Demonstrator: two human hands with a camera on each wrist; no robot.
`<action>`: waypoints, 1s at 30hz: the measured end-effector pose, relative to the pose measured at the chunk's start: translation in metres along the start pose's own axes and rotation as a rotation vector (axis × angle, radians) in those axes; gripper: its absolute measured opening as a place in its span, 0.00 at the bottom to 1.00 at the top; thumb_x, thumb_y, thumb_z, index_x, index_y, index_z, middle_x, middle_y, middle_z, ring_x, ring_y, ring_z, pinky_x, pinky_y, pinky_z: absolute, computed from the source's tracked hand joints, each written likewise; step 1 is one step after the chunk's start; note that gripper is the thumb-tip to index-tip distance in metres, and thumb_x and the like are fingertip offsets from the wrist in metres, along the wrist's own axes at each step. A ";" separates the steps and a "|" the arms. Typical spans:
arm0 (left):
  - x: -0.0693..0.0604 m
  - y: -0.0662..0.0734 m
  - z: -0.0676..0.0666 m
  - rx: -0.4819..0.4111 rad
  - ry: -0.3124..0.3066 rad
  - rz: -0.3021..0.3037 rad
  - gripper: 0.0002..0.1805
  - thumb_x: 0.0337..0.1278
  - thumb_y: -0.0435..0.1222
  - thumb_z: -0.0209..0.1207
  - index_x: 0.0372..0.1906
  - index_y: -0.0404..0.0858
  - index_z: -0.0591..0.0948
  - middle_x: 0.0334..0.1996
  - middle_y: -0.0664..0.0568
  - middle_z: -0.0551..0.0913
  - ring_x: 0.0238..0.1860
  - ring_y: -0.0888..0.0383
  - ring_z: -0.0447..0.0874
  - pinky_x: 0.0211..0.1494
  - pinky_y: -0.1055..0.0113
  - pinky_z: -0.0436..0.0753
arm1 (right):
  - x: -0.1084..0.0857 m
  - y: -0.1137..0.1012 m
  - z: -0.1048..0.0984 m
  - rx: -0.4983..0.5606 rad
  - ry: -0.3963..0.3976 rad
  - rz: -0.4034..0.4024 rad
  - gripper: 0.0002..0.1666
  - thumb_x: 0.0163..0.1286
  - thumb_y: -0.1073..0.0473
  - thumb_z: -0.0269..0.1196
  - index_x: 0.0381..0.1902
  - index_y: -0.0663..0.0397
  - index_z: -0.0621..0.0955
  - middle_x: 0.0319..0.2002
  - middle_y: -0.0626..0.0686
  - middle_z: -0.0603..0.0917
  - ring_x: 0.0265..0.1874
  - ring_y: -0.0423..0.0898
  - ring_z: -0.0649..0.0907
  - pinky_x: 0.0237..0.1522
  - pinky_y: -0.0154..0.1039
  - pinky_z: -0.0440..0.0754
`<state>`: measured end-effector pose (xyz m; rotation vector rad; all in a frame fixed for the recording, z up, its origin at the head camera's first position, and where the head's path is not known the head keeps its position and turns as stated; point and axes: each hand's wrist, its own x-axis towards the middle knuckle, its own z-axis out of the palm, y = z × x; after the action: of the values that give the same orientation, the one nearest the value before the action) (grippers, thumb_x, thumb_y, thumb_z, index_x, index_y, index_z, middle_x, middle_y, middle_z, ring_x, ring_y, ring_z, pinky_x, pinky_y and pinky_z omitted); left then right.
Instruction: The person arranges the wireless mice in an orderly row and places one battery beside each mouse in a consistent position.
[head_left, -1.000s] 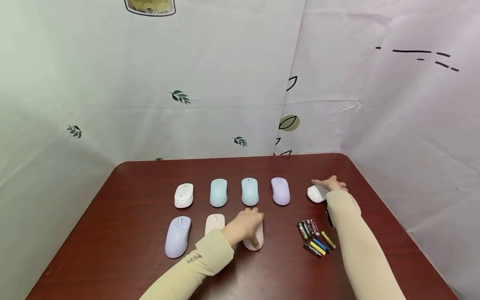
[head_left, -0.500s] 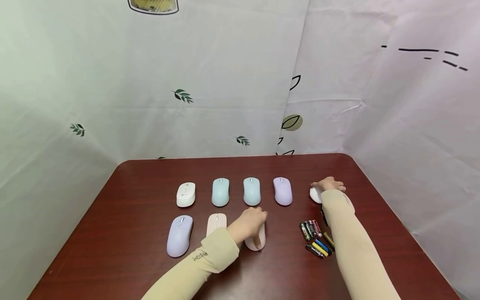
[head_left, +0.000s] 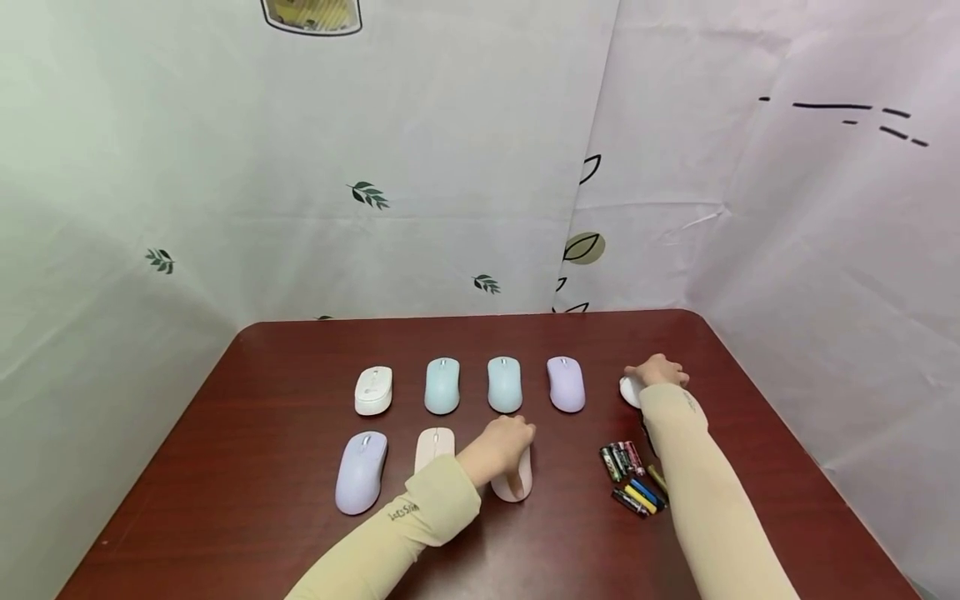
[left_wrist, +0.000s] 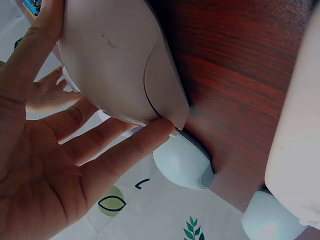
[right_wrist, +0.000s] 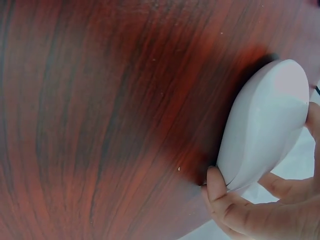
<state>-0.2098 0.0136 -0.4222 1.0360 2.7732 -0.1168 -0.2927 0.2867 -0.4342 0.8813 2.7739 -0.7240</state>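
Left hand (head_left: 497,448) on a pale pink computer mouse (left_wrist: 115,60), right hand (head_left: 657,372) on a glossy white mouse (right_wrist: 267,120).
The left fingers and thumb grip the pink mouse's two sides mid-bench (head_left: 225,517); the right fingers and thumb hold the white one's sides near the far right corner. Beside the right sleeve (head_left: 708,492) lie loose batteries (head_left: 613,463). Along the far edge runs a row: a boxier white mouse (head_left: 372,391), two light-blue mice (head_left: 442,386) and a purple mouse (head_left: 566,385). Toward the left edge are a lavender mouse (head_left: 361,473) and a second pink mouse (head_left: 435,444), partly hidden by the left sleeve (head_left: 405,521).
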 end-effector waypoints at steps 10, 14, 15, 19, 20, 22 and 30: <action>-0.001 0.002 -0.001 0.010 -0.005 -0.007 0.40 0.15 0.52 0.79 0.46 0.43 0.79 0.39 0.51 0.80 0.43 0.52 0.80 0.43 0.67 0.80 | -0.004 0.004 -0.002 -0.026 0.021 -0.069 0.37 0.63 0.50 0.59 0.55 0.81 0.67 0.51 0.80 0.69 0.51 0.74 0.68 0.52 0.59 0.66; -0.002 0.001 -0.002 0.008 -0.003 -0.006 0.40 0.15 0.52 0.80 0.46 0.43 0.79 0.39 0.51 0.80 0.43 0.52 0.80 0.43 0.67 0.80 | 0.000 0.002 0.000 -0.021 0.005 -0.075 0.37 0.63 0.50 0.59 0.56 0.80 0.67 0.51 0.81 0.67 0.51 0.74 0.67 0.51 0.59 0.69; -0.002 0.001 -0.002 0.007 -0.002 -0.006 0.40 0.15 0.52 0.80 0.45 0.43 0.79 0.39 0.51 0.80 0.43 0.52 0.80 0.43 0.67 0.80 | 0.001 0.001 0.000 -0.021 -0.001 -0.078 0.37 0.63 0.50 0.59 0.56 0.79 0.67 0.51 0.81 0.67 0.51 0.74 0.66 0.50 0.59 0.69; -0.002 0.001 -0.002 0.007 0.003 -0.004 0.39 0.16 0.52 0.79 0.45 0.43 0.80 0.39 0.51 0.80 0.43 0.52 0.80 0.42 0.67 0.80 | 0.000 -0.002 0.000 -0.017 -0.013 -0.101 0.36 0.62 0.50 0.59 0.54 0.78 0.69 0.51 0.81 0.66 0.52 0.75 0.65 0.51 0.60 0.69; -0.002 0.001 -0.002 0.007 0.007 -0.003 0.39 0.16 0.52 0.80 0.44 0.43 0.80 0.38 0.51 0.80 0.42 0.52 0.80 0.42 0.67 0.80 | -0.002 -0.003 0.000 -0.014 -0.010 -0.114 0.35 0.62 0.50 0.60 0.53 0.78 0.70 0.51 0.81 0.66 0.52 0.75 0.65 0.52 0.60 0.69; -0.002 0.001 -0.002 0.006 0.009 -0.001 0.39 0.16 0.52 0.79 0.45 0.43 0.80 0.38 0.52 0.80 0.42 0.53 0.80 0.43 0.67 0.80 | -0.005 -0.005 0.000 -0.006 -0.008 -0.144 0.33 0.62 0.51 0.60 0.52 0.78 0.70 0.50 0.81 0.66 0.52 0.75 0.65 0.51 0.60 0.69; -0.001 -0.001 0.001 -0.006 0.008 0.005 0.39 0.16 0.52 0.79 0.45 0.42 0.80 0.40 0.51 0.80 0.43 0.53 0.80 0.44 0.66 0.80 | 0.010 -0.012 0.012 -0.029 -0.062 -0.244 0.38 0.58 0.48 0.63 0.53 0.75 0.69 0.49 0.77 0.69 0.51 0.72 0.66 0.51 0.60 0.66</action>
<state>-0.2094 0.0120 -0.4232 1.0444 2.7762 -0.1036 -0.3081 0.2777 -0.4430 0.5107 2.8576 -0.7302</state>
